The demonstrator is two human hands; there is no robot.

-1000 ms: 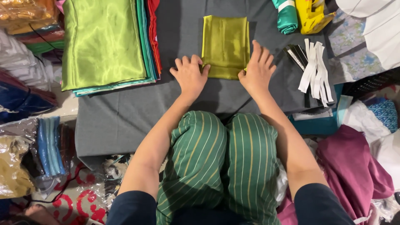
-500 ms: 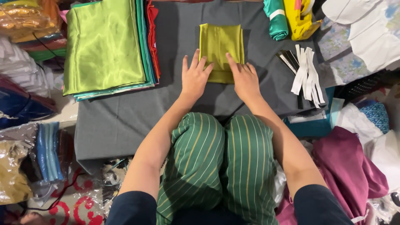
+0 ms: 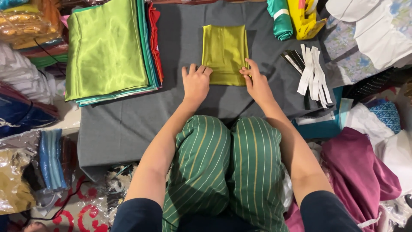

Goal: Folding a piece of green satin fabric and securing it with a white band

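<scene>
Your left hand [image 3: 195, 83] lay with fingers curled, tips pinching the near-left corner of a folded olive-yellow satin rectangle [image 3: 224, 51]; your right hand [image 3: 256, 82] pinched its near-right corner. The glossy piece lay flat on a matte grey cloth [image 3: 124, 124]. Left: a stack of shiny satin [image 3: 107, 47], lime-green on top. Right: white strips [image 3: 313, 71].

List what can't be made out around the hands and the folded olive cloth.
- Head view: the near corners of the folded olive cloth lie under the fingertips of the left hand and right hand, so the grip cannot be told.
- The satin stack shows only its edges below the lime top sheet.
- The teal roll is cut off by the top edge.
- Print on the white strips is too small.
</scene>
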